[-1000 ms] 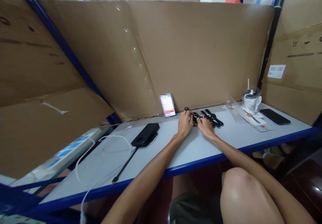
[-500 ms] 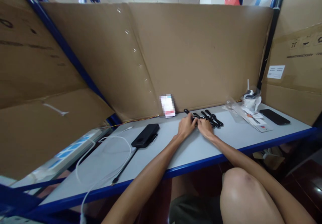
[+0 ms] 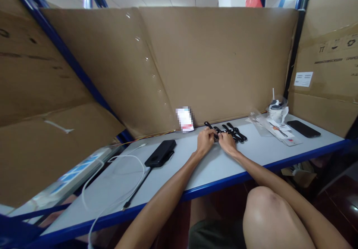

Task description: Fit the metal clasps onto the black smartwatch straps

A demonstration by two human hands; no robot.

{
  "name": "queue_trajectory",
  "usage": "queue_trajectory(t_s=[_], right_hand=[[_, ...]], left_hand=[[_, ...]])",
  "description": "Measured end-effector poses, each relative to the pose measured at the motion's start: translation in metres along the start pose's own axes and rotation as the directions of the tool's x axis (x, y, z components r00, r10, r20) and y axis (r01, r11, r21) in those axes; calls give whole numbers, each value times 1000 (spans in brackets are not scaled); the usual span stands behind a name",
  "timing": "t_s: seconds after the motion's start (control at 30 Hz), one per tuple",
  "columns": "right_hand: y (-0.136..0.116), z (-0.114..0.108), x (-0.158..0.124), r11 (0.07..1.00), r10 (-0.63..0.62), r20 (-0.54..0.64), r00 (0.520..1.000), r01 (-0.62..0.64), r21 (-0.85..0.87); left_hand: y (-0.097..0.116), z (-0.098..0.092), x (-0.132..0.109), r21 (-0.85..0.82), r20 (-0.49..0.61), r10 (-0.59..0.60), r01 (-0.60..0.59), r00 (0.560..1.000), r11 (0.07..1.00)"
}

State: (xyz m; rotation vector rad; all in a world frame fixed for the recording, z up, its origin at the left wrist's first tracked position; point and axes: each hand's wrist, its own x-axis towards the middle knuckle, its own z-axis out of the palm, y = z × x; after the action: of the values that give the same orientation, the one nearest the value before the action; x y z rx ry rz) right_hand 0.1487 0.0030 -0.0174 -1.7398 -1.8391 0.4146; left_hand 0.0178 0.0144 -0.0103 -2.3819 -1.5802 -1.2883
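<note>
Spanning foreground, grey bench [image 3: 251, 155]; left hand [image 3: 206, 140], right hand [image 3: 227, 143] nearly touching, both pinching; black strap-like pieces [image 3: 236, 129] beside right hand — finished or waiting, cannot tell; held piece [image 3: 207, 124] between fingertips — handling apparently incomplete.

The left hand [image 3: 205, 141] is more curled than a second ago, its fingers closer to the right hand [image 3: 227, 143] at 3 o'clock; more of a black piece [image 3: 208, 125] shows toward 12 o'clock, beyond the knuckles.
</note>
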Motion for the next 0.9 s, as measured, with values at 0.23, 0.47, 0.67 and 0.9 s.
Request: queue_trajectory(t_s=[0.23, 0.47, 0.67, 0.9], right_hand=[[1, 2, 1, 1000, 4, -7, 1000, -4, -8], [1, 2, 1, 1000, -2, -9, 1000, 2, -12], [1, 4, 4, 1000, 14, -5, 1000, -14, -6], [2, 4, 3, 1000, 9, -15, 1000, -9, 10]], left_hand=[[-6, 2, 0, 78, -1, -129, 129, 992, 989], [-2, 3, 1, -12, 55, -44, 44, 998, 999], [-3, 1, 0, 43, 36, -146, 145, 989, 989], [-4, 1, 2, -24, 63, -89, 91, 994, 996]])
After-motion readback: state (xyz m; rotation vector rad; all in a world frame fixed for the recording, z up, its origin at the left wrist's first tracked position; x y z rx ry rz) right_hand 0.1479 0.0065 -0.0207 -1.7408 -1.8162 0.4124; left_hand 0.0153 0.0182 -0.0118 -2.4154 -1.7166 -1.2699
